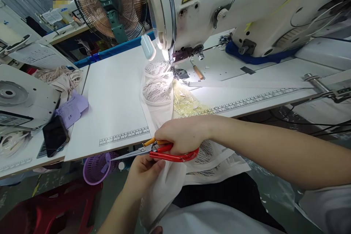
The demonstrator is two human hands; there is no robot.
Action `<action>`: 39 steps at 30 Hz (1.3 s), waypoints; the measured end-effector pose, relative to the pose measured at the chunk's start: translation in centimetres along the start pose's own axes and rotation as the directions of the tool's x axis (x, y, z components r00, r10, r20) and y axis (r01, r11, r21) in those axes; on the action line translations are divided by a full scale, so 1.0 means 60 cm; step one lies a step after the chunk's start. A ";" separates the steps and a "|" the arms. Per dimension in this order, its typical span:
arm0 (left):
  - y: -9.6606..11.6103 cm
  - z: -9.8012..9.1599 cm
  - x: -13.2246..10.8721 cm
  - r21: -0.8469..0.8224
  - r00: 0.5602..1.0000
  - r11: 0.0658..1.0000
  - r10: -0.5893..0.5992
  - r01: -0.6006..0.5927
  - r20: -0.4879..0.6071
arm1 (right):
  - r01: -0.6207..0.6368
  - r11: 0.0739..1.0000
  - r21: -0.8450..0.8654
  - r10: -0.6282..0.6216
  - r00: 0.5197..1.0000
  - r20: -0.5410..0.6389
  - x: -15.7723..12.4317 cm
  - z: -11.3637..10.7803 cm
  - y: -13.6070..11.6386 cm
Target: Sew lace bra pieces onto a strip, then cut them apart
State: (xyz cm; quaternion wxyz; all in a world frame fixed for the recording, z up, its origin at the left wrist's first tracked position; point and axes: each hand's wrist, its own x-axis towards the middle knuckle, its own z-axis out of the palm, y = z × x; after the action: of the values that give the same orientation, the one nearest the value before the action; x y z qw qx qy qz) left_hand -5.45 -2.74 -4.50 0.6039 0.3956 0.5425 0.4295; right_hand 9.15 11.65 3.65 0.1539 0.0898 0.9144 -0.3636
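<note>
My right hand (183, 134) is closed on red-handled scissors (153, 151), blades pointing left, just off the table's front edge. My left hand (144, 175) sits right below the scissors, pinching white fabric (167, 190) that hangs down toward my lap. The fabric is a chain of white lace pieces (157, 91) that runs up over the table edge to the needle of the white sewing machine (233, 11). A yellowish lace piece (186, 104) lies beside the strip.
A white table (115, 98) with printed rulers holds the machine. A fan (109, 3) stands behind. At left lie a black phone (55, 135), purple paper (72, 108) and another machine (24, 98). A purple basket (95, 168) and red stool (55, 208) sit below.
</note>
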 end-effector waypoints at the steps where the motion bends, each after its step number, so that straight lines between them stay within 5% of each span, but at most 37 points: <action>1: 0.001 0.000 0.000 0.004 1.000 1.000 -0.003 0.003 -0.004 | 0.001 1.000 0.000 -0.001 1.000 -0.005 0.000 0.001 0.000; 13: -0.011 0.000 0.002 0.022 0.998 0.999 -0.036 0.037 -0.047 | -0.021 0.998 0.052 0.027 0.993 -0.112 -0.003 0.018 -0.001; 16: -0.011 0.002 0.001 -0.054 0.998 0.998 -0.021 0.018 -0.054 | -0.052 0.956 0.290 0.157 0.922 -0.353 -0.025 0.048 -0.002; 19: -0.016 0.000 -0.003 -0.122 0.990 0.992 -0.042 0.025 -0.138 | 0.113 0.856 0.504 0.204 0.823 -0.530 -0.056 0.095 0.004; 21: -0.020 -0.001 -0.006 -0.170 0.981 0.985 -0.055 0.023 -0.188 | 0.186 0.842 0.506 0.109 0.860 -0.498 -0.074 0.130 0.013; 24: -0.023 0.000 -0.009 -0.211 0.970 0.977 -0.071 0.021 -0.231 | 0.056 0.857 0.513 0.112 0.950 -0.292 -0.087 0.179 0.033; 27: -0.022 0.003 -0.009 -0.199 0.960 0.980 -0.076 0.022 -0.269 | -0.058 0.868 0.493 0.169 0.968 -0.185 -0.086 0.207 0.044; 34: -0.021 0.011 -0.010 -0.119 0.948 0.993 -0.055 0.018 -0.313 | -0.132 0.747 0.652 0.243 0.966 -0.083 -0.074 0.186 0.016; 39: -0.022 0.012 -0.012 -0.074 0.938 0.997 -0.034 0.009 -0.344 | -0.150 0.816 0.558 0.264 0.956 -0.128 -0.061 0.183 0.007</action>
State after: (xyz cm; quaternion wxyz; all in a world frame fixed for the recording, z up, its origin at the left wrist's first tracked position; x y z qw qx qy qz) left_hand -4.67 -3.82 -5.45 0.5180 0.2863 0.6285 0.5047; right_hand 15.09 4.19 -2.88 0.0685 0.2650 0.7691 -0.5776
